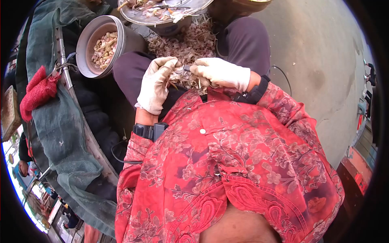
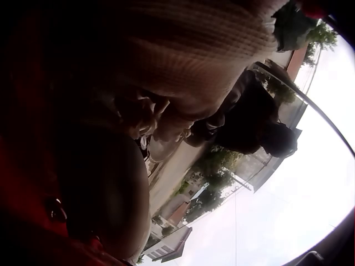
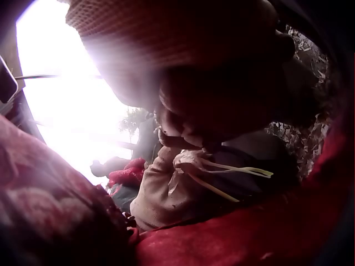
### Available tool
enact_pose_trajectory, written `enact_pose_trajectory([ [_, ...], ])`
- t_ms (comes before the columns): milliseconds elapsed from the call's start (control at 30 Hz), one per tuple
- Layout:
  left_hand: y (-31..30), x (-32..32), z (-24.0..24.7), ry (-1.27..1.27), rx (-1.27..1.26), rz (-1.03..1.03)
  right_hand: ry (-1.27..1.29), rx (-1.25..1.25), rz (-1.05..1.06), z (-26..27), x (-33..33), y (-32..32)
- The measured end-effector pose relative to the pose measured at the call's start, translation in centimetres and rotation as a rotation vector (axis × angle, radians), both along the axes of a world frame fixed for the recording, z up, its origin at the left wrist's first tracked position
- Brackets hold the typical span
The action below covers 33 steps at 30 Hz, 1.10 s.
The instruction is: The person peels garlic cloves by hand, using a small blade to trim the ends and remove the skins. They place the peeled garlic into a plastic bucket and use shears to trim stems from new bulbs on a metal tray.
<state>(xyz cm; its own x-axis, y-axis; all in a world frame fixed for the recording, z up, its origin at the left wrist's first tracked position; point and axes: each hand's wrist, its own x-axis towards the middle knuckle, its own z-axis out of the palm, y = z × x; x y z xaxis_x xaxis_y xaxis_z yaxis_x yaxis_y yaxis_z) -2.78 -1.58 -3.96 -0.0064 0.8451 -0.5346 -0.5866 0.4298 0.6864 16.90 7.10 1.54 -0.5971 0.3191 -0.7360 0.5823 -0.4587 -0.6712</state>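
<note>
Both hands wear off-white gloves and meet over the lap in the head view. The left hand (image 1: 153, 86) pinches garlic between thumb and fingers. In the right wrist view that garlic (image 3: 187, 160) is pale, with long yellow-green sprouts (image 3: 244, 169) trailing from it. From the fingers of the right hand (image 1: 223, 73) a short grey blade (image 1: 187, 68) points toward the left fingertips, like a small knife's; its handle is hidden in the grip. The left wrist view is dark, mostly glove (image 2: 183, 61).
A heap of dry garlic skins (image 1: 182, 40) lies between the knees. Left of them, a white bucket (image 1: 81, 50) holds garlic cloves (image 1: 104, 50). A round tray (image 1: 137, 18) of garlic stands ahead. Green netting (image 1: 60, 129) with a red mesh bag (image 1: 38, 93) runs along the left.
</note>
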Motion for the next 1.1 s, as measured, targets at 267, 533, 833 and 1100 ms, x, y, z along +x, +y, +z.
enact_pose_trajectory([
  [267,-0.2,0.4,-0.3,-0.070,0.005,-0.062,0.020,-0.096,-0.060,-0.6,0.1,0.2],
  [533,-0.7,0.3,-0.4,-0.166,0.034,-0.062,0.055,-0.083,-0.064,-0.8,0.1,-0.2],
  [833,-0.9,0.3,-1.1,-0.051,0.088,-0.090,0.072,0.045,-0.027,-0.8,0.0,-0.2],
  [1100,-0.2,0.7,0.8,0.048,-0.005,-0.122,0.062,0.076,-0.043,-1.3,-0.2,-0.2],
])
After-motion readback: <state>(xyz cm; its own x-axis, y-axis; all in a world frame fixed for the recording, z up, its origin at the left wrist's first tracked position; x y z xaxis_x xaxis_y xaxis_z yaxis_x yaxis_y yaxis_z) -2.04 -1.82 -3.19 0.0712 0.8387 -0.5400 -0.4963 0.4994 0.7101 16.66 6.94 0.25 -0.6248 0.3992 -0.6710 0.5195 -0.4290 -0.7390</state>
